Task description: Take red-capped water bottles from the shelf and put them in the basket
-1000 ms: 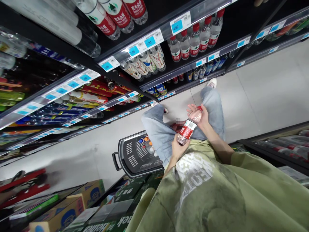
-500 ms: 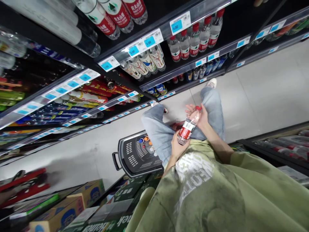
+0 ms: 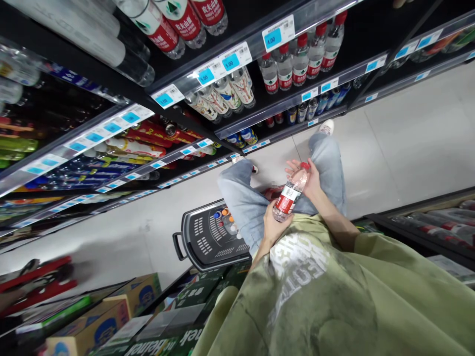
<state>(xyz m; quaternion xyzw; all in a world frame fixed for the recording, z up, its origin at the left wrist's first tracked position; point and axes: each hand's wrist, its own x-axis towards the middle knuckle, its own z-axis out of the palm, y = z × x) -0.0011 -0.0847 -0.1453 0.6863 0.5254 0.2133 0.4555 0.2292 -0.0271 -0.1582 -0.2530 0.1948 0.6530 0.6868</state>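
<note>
A clear plastic water bottle (image 3: 288,197) with a red cap and a red-and-white label is held tilted in front of my body, cap end away from me. My left hand (image 3: 273,225) is closed around its base. Against the upper part, near the cap, lies my right hand (image 3: 312,179); its fingers extend loosely behind the bottle, and the thumb is by the cap. To the left of my legs, a black shopping basket (image 3: 202,237) stands on the floor, with several bottles with coloured caps inside, partly hidden by my knee.
Drink shelves with price tags (image 3: 278,33) run along the far side, holding red-capped water bottles (image 3: 300,64) and cans (image 3: 302,112). Behind and left are stacked green cartons (image 3: 196,291) and brown boxes (image 3: 92,321). A red object (image 3: 48,279) lies at the far left.
Hands and bottle keep almost the same place. The view has shifted very slightly.
</note>
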